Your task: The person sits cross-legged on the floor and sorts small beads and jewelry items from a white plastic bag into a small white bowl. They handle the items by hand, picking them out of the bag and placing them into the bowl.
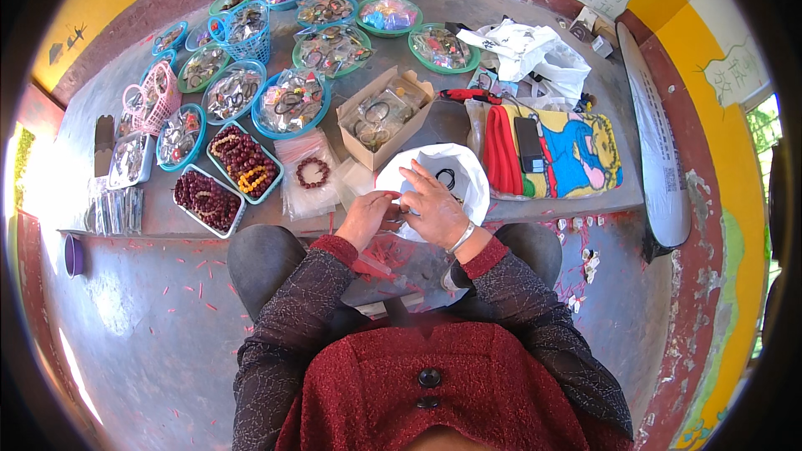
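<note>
Between my fingertips, both hands meet: left hand (368, 215) and right hand (434, 209) pinch something too small to identify, just before the white bag (468, 179).

Both forearms are coming in from the near edge and are meeting in the middle of the scene, in front of the knees. The left hand (368, 215) is lying a little lower and to the left, with its fingers curling inward toward the other hand. The right hand (433, 207) is sitting just beside it, touching it, with the back turned up and the fingers pointing to the far left. A pale bracelet is circling the right wrist. Both elbows are bending outward.
</note>
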Demonstrator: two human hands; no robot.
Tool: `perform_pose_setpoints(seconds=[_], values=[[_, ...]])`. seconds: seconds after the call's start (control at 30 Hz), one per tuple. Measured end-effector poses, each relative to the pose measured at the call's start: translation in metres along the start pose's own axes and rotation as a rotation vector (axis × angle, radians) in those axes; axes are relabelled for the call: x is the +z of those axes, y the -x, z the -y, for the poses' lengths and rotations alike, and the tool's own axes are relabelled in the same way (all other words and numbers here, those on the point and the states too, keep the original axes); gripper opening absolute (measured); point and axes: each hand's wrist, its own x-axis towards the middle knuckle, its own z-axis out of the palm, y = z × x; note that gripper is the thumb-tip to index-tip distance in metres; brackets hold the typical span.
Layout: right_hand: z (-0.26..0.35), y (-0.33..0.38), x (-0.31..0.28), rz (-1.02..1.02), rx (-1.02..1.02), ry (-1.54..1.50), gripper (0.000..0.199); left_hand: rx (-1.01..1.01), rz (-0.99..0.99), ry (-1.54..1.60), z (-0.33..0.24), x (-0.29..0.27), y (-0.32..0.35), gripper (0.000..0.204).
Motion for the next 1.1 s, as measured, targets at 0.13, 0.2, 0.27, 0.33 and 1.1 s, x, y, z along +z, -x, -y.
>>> perform_pose_setpoints(seconds=[0.13,0.2,0.27,0.33,1.1], values=[[-0.001,0.002,0.0,-0.032,0.043,0.004,0.019,-0.006,-0.003,-0.007,-0.001,0.001,0.001,0.03],[0.0,0.002,0.0,-0.029,0.073,0.049,0.022,-0.004,-0.006,-0.004,-0.002,0.002,0.002,0.03],[0.003,0.001,-0.004,0.008,0.092,0.08,0.025,0.009,-0.016,0.007,-0.003,0.003,0.003,0.03],[0.004,0.0,-0.004,0.035,0.102,0.09,0.026,0.029,-0.006,-0.028,0.0,0.001,0.001,0.031],[-0.012,-0.001,0.007,-0.016,0.479,-0.578,0.045,0.032,-0.001,0.299,-0.005,-0.006,0.0,0.029]])
